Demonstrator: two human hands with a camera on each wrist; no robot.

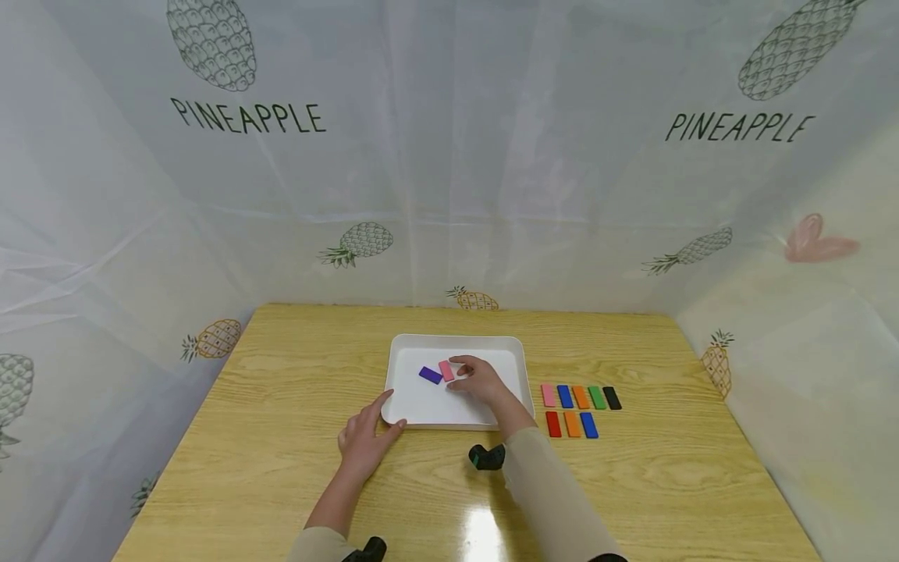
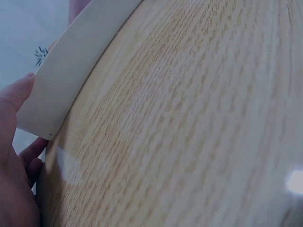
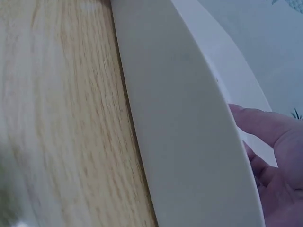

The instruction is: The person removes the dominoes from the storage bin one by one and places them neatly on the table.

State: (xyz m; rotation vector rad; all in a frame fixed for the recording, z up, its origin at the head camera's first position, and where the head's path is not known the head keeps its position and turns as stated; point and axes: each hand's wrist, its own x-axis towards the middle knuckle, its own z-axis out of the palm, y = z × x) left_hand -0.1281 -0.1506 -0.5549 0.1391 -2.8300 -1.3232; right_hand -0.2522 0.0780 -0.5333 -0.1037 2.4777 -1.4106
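A white tray (image 1: 438, 406) sits on the wooden table, with a pink block (image 1: 445, 371) and a purple block (image 1: 431, 375) close together inside it. My right hand (image 1: 479, 380) reaches over the tray's front wall; its index finger and thumb are spread near the two ends of the pink block. In the right wrist view the tray wall (image 3: 184, 113) hides the blocks. At the front left corner, my left hand (image 1: 363, 441) holds the tray, its thumb on the front side and its fingers round the left. The left wrist view shows the thumb (image 2: 21, 90) at the wall's rim.
Right of the tray lie two rows of coloured blocks: pink (image 1: 548, 395), blue (image 1: 565, 396), orange (image 1: 580, 397), green (image 1: 597, 397) and black (image 1: 612, 398) behind, red (image 1: 553, 424), orange (image 1: 572, 424) and blue (image 1: 588, 425) in front. A pineapple-print curtain (image 1: 449, 156) surrounds the table.
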